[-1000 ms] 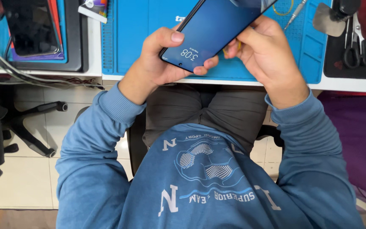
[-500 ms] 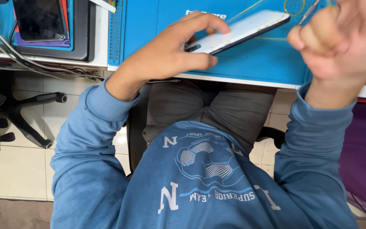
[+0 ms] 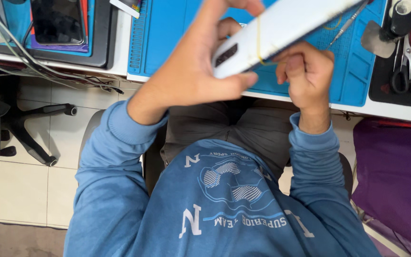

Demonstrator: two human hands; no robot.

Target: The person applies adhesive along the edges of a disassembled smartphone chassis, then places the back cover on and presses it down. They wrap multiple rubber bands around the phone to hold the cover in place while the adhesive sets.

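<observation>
Nearest us, our blue sleeves [image 3: 120, 190] reach up from the lap toward the tabletop [image 3: 396, 110]. Our left hand [image 3: 193, 71] rises toward twelve o'clock, wrist bent, its fingers [image 3: 236, 82] closed around the lower end of a white phone [image 3: 281, 28]. The phone is raised above the blue mat [image 3: 172, 38], seen nearly edge-on; its long axis runs from eight o'clock up to two o'clock, the far end pointing at two. A thin yellow band [image 3: 259, 40] crosses it. Our right hand [image 3: 305, 74] sits just under the phone at four o'clock of the left, its fingers curled shut near the band; whether they pinch it we cannot tell. Farther off, scissors [image 3: 403, 71] lie at two o'clock and a dark tablet [image 3: 58, 21] at ten.
</observation>
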